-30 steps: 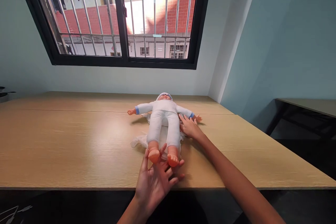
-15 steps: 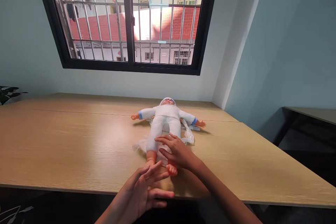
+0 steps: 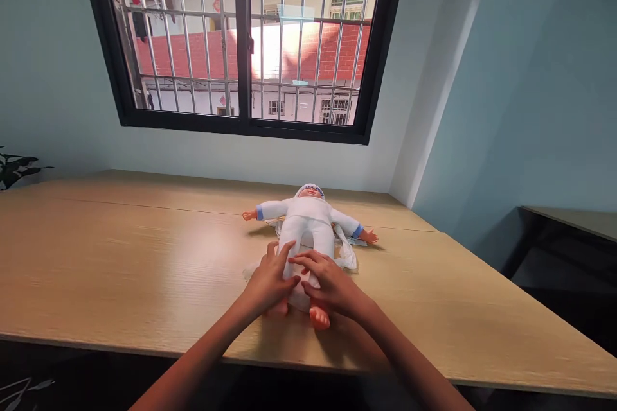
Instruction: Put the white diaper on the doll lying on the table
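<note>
A baby doll (image 3: pixel 308 212) in a white suit with blue cuffs and a white cap lies on its back on the wooden table (image 3: pixel 144 257), arms spread and feet toward me. Under it lies a thin white sheet or diaper (image 3: pixel 346 253), partly hidden by the body. My left hand (image 3: pixel 270 277) is over one lower leg of the doll, fingers apart and curved. Over the other leg is my right hand (image 3: pixel 328 279), its fingers also apart and bent. Whether either hand touches the legs is hard to tell. Both feet show below the hands.
Behind the table is a wall with a barred window (image 3: pixel 243 38). A dark shelf or desk (image 3: pixel 569 225) stands at the right. Plant leaves (image 3: pixel 19 170) show at the left edge, and white cables (image 3: pixel 24 388) hang below the table's front edge.
My left hand has moved up and forward from the table's front edge to the doll's leg, turning palm down. My right hand stays near the other leg. The doll lies as before.
</note>
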Demonstrator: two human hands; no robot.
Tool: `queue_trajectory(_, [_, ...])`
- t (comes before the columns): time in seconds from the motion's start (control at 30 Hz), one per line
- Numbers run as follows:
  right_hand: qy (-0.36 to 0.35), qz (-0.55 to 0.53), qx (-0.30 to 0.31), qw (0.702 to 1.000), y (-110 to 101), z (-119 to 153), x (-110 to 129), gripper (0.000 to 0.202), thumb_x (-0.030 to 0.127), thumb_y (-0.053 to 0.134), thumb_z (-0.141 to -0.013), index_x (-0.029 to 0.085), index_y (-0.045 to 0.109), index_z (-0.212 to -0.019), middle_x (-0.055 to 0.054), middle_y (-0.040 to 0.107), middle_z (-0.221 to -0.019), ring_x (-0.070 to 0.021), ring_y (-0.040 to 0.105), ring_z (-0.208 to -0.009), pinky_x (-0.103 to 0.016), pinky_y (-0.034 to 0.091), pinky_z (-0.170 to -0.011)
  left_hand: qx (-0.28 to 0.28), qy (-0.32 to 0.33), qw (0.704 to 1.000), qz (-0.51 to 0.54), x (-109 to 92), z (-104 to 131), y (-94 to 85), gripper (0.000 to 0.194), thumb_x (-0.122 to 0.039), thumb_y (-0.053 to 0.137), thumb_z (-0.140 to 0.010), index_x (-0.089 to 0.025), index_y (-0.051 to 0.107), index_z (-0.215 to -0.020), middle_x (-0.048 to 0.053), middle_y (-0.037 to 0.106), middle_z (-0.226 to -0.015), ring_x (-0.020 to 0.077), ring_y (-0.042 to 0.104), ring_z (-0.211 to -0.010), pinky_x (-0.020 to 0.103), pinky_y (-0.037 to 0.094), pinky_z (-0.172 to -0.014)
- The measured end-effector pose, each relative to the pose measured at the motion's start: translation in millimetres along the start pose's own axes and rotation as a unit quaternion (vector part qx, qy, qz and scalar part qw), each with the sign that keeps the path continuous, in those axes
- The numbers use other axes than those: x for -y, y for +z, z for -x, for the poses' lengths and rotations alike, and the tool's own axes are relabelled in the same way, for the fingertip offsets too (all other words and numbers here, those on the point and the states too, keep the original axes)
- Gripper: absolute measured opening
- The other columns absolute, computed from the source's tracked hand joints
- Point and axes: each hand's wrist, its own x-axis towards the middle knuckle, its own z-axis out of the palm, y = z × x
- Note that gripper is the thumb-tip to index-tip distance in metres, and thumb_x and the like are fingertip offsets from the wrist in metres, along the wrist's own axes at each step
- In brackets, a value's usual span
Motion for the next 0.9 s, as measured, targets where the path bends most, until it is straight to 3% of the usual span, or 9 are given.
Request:
queue_trajectory(0.13, [0.044,0.059,0.028,0.997,-15.0,10.3,-2.6,0.056,0.005,0.052,-0.074,0.022,0.057,-0.127,-0.007,0.059,-0.114,-0.0236,0.054,-0.110,-0.043,0.042,-0.104,0.034,-0.028,0.999,0.014,4.7,-7.3,-6.8,0.067,-0.015,0.068,-0.059,-0.032,0.066,-0.124,0.001,0.046,-0.092,0.0217,0.053,-0.077,0.028,0.042,-0.079])
queue_trajectory(0.3, [0.076,0.045,0.062,0.994,-30.8,24.6,-21.0,0.060,0.003,0.049,-0.068,0.023,0.058,-0.125,-0.006,0.058,-0.113,-0.0261,0.047,-0.119,-0.041,0.042,-0.103,0.092,-0.009,0.996,-0.008,-6.0,-16.2,-33.1,0.071,-0.010,0.065,-0.056,-0.028,0.067,-0.125,0.007,0.058,-0.112,0.0295,0.056,-0.102,0.032,0.045,-0.085])
queue_trajectory(0.43, [0.072,0.043,0.076,0.994,-35.4,29.9,-37.5,0.066,-0.003,0.041,-0.063,0.021,0.060,-0.122,-0.006,0.059,-0.115,-0.0217,0.052,-0.113,-0.035,0.045,-0.099,0.149,-0.035,0.988,0.028,-8.2,-21.8,-50.1,0.068,-0.013,0.067,-0.058,-0.027,0.067,-0.125,0.005,0.066,-0.111,0.0273,0.061,-0.096,0.028,0.048,-0.076])
queue_trajectory(0.6, [0.069,0.104,0.085,0.988,-36.1,31.8,-41.1,0.061,-0.001,0.042,-0.070,0.024,0.063,-0.121,-0.006,0.060,-0.120,-0.0236,0.050,-0.119,-0.040,0.039,-0.107,0.183,-0.055,0.981,0.017,-6.4,-26.1,-57.0,0.070,-0.014,0.066,-0.060,-0.030,0.065,-0.128,0.004,0.068,-0.116,0.0260,0.063,-0.093,0.026,0.048,-0.071])
queue_trajectory(0.73, [0.086,0.124,0.072,0.986,-33.8,31.5,-35.1,0.050,0.006,0.047,-0.078,0.027,0.066,-0.120,-0.005,0.063,-0.118,-0.0250,0.052,-0.121,-0.044,0.031,-0.113,0.197,-0.024,0.980,0.013,-1.7,-28.3,-55.1,0.070,-0.012,0.067,-0.060,-0.027,0.065,-0.128,0.005,0.066,-0.122,0.0285,0.062,-0.103,0.027,0.048,-0.079])
queue_trajectory(0.9, [0.099,0.146,0.054,0.983,-24.3,30.6,-29.3,0.038,0.013,0.056,-0.078,0.025,0.070,-0.111,-0.006,0.067,-0.107,-0.0261,0.057,-0.113,-0.048,0.025,-0.116,0.229,-0.015,0.973,-0.022,9.5,-31.5,-54.2,0.075,-0.018,0.068,-0.066,-0.028,0.055,-0.139,0.005,0.062,-0.128,0.0299,0.058,-0.113,0.029,0.049,-0.086])
